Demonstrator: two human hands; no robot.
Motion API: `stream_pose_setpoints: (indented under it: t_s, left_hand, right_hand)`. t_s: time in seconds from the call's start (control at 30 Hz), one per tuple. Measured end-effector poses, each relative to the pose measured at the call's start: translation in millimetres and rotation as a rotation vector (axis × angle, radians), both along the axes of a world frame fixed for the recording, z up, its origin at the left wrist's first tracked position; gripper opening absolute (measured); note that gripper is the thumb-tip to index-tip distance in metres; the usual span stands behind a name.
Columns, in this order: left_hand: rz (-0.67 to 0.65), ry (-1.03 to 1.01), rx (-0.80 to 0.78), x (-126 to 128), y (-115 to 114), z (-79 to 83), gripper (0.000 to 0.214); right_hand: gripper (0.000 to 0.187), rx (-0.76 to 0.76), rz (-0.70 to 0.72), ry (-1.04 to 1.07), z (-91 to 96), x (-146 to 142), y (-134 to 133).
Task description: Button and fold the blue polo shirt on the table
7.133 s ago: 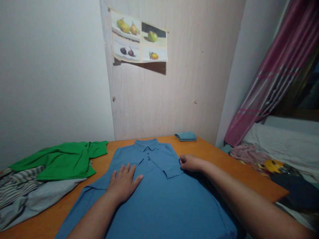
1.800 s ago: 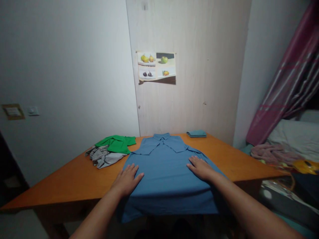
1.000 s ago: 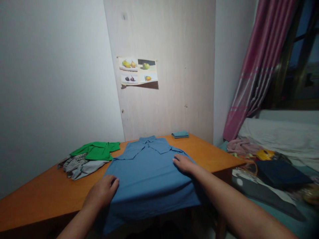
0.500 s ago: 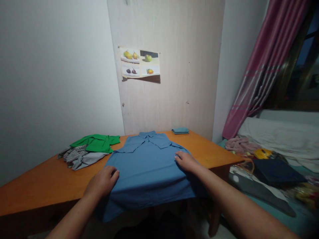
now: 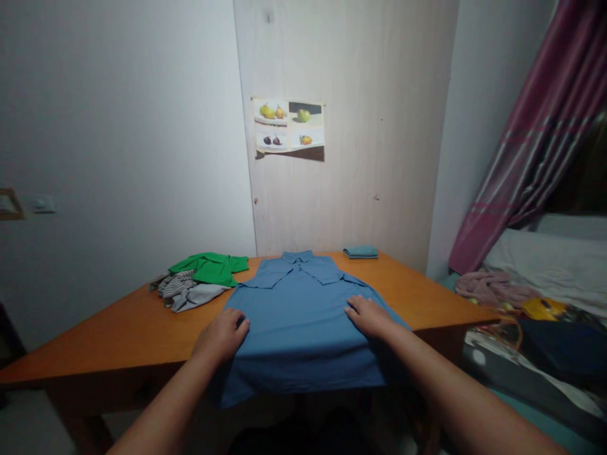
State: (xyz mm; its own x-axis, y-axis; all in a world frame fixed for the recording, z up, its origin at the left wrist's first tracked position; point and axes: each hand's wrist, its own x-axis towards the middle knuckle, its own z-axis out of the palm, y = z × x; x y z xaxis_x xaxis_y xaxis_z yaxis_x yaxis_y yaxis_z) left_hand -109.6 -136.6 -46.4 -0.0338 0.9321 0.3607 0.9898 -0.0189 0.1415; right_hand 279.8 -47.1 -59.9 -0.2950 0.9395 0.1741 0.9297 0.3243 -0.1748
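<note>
A blue polo shirt (image 5: 298,303) lies front up on the orange table (image 5: 118,335), sleeves folded in, collar toward the wall, hem hanging over the near edge. My left hand (image 5: 220,333) grips the shirt's left edge, fingers curled round the cloth. On the shirt's right edge rests my right hand (image 5: 367,314), its fingers bent onto the fabric.
A green shirt (image 5: 208,267) lies on striped and grey clothes (image 5: 187,292) at the table's back left. A small folded blue cloth (image 5: 361,251) sits at the back right. To the right are a bed (image 5: 545,259) with clutter and a pink curtain (image 5: 531,151).
My left hand went from flat on the shirt to gripping its left edge. My right hand stayed at the right edge. The view swung slightly sideways.
</note>
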Motion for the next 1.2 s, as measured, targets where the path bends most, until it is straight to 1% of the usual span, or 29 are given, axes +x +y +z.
stream_pose_setpoints:
  t_s: [0.07,0.13,0.27,0.37,0.47,0.53,0.6,0.63,0.7,0.77,0.8,0.87,0.97,1.07,1.2]
  left_hand:
    - [0.002,-0.002,0.001,1.1,-0.9,0.5,0.035]
    - [0.004,-0.014,0.002,1.6,-1.2,0.4,0.039]
    - [0.0,-0.045,-0.011,-0.1,0.7,-2.1,0.051]
    - [-0.019,-0.045,-0.033,-2.8,3.5,-2.7,0.059]
    - [-0.006,-0.024,-0.065,-1.1,5.6,0.5,0.06]
    - [0.029,0.015,-0.091,6.3,5.2,3.7,0.058]
    - [0.057,0.069,-0.106,20.2,2.4,5.4,0.056]
    - [0.047,0.095,-0.11,29.3,0.1,5.0,0.057]
    - [-0.037,0.111,-0.085,49.8,-5.8,0.9,0.057]
    - [-0.142,0.105,-0.122,69.1,-12.3,-6.2,0.06]
    - [-0.158,0.097,-0.132,76.9,-15.4,-10.0,0.06]
    - [-0.138,0.096,-0.117,87.4,-20.2,-16.4,0.06]
    - [-0.112,0.104,-0.088,91.6,-23.5,-19.8,0.06]
    - [-0.111,0.105,-0.079,89.8,-25.1,-17.3,0.06]
    - [-0.063,0.101,-0.067,87.3,-30.6,-14.6,0.062]
  right_hand:
    - [0.062,-0.008,-0.015,-0.007,2.7,-11.0,-5.6]
    - [0.069,-0.011,0.02,0.01,4.6,-25.7,-14.0]
    - [0.079,-0.047,0.215,0.06,3.8,-54.2,-33.9]
    - [0.082,-0.109,0.294,0.047,3.1,-62.5,-43.4]
    - [0.08,-0.137,0.284,0.045,6.6,-61.5,-48.2]
    - [0.08,-0.136,0.279,0.06,9.5,-61.9,-52.1]
    - [0.081,-0.11,0.305,0.077,10.7,-66.0,-58.1]
    - [0.081,-0.094,0.333,0.079,10.2,-69.4,-61.6]
    - [0.081,-0.071,0.394,0.061,7.4,-77.3,-68.6]
    - [0.081,-0.063,0.419,0.035,3.9,-83.9,-74.2]
    - [0.08,-0.062,0.42,0.026,2.5,-86.0,-76.2]
    - [0.079,-0.056,0.41,0.015,1.2,-87.7,-78.6]
    - [0.076,-0.046,0.401,0.002,2.5,-86.6,-79.5]
    - [0.075,-0.034,0.396,-0.009,3.8,-85.1,-79.5]
    - [0.073,-0.016,0.373,-0.016,1.4,-81.5,-80.0]
